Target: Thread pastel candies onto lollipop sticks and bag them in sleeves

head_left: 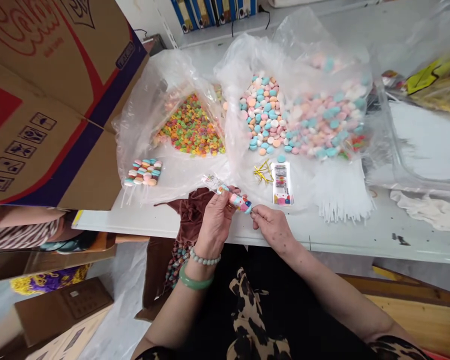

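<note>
My left hand (218,212) is closed around a small printed clear candy packet (240,202) with pastel candies inside. Its flat clear end sticks out past my thumb. The fingertips of my right hand (273,225) pinch the packet's lower end; whether a stick is also between them I cannot tell. Just beyond my right hand lie flat printed packets (282,184) and gold twist ties (262,172). Several finished-looking rows of candies on white sticks (143,172) lie to the left. A brown cloth (193,212) hangs over the table edge beside my left hand.
Clear plastic bags hold ring-shaped candies (195,127) and pastel candies (266,115). White sticks (343,195) lie at the right, near a crumpled white glove (427,209) and a clear bin (416,150). A large cardboard box (60,110) stands at the left. Another person's arm shows below it.
</note>
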### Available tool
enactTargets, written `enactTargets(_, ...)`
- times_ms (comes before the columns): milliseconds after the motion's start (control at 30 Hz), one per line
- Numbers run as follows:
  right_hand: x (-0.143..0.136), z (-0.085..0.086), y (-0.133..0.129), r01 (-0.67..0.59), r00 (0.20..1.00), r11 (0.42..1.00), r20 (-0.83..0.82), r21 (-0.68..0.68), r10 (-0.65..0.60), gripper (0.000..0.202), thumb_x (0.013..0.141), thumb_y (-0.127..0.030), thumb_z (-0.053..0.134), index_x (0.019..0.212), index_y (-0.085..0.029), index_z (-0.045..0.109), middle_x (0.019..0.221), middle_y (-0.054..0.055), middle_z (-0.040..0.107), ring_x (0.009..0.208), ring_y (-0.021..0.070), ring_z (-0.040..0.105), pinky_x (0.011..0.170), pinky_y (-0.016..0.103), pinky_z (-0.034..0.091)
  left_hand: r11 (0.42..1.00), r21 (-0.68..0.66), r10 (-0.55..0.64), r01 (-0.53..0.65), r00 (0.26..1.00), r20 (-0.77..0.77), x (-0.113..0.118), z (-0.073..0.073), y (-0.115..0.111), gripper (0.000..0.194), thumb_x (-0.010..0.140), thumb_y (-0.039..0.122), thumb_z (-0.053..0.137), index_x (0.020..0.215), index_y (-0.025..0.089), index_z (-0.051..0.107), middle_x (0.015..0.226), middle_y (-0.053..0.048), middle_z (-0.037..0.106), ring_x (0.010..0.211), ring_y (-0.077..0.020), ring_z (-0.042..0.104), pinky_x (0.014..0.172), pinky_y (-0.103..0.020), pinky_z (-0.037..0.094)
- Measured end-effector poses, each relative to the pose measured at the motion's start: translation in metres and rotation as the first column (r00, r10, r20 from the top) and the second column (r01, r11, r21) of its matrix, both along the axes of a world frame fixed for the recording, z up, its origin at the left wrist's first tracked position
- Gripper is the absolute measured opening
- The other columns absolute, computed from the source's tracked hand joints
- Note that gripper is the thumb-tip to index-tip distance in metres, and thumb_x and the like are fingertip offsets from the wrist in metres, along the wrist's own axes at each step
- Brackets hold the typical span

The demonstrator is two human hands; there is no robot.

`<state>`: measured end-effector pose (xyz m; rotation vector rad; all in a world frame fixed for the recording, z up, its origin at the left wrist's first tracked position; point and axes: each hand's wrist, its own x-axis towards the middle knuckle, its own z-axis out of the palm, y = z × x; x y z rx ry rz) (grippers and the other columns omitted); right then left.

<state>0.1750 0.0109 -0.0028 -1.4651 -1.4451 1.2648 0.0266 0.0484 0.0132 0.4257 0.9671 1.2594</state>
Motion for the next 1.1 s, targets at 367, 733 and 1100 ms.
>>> enactTargets(367,0.022,-0.005,-0.006,-0.336,0.707,0.831,-0.702,-0.443,-0.088,0.020,0.067,-0.031,0.066,0.074,-0.013,0.062,0.049,-0.001,0.059,0.030,0.0009,0.023,0.033,0.018,0.007,0.998,-0.062,-0.023,0.018,0.997,-0.077,0.012,0.002,-0.017,0.027,0.066,0.029,0.081,0.082,0.015,0.065,0.082,-0.001,0.069,0.071,-0.0116,0.064,0.069,-0.025,0.051)
enactTargets(733,0.012,0.002,-0.001,-0.241,0.839,0.862,-0.542,-0.445,-0.045,0.020,0.066,-0.032,0.064,0.072,-0.013,0.063,0.045,-0.001,0.057,0.030,0.0019,0.024,0.033,0.018,0.010,0.992,-0.050,0.094,-0.112,0.956,-0.279,-0.016,0.003,-0.019,0.039,0.061,0.041,0.083,0.078,0.013,0.060,0.072,-0.002,0.068,0.064,-0.0138,0.066,0.062,-0.028,0.057)
enactTargets(1100,-0.013,-0.008,0.013,-0.155,0.987,0.967,-0.079,-0.201,0.141,0.015,0.074,-0.025,0.052,0.062,-0.019,0.059,0.052,-0.004,0.058,0.053,0.0092,0.047,0.053,0.020,0.035,0.996,-0.081,0.018,-0.044,0.955,-0.296,-0.041,-0.017,-0.011,0.037,0.063,0.039,0.082,0.082,0.013,0.064,0.072,-0.002,0.067,0.061,-0.0131,0.064,0.056,-0.024,0.056)
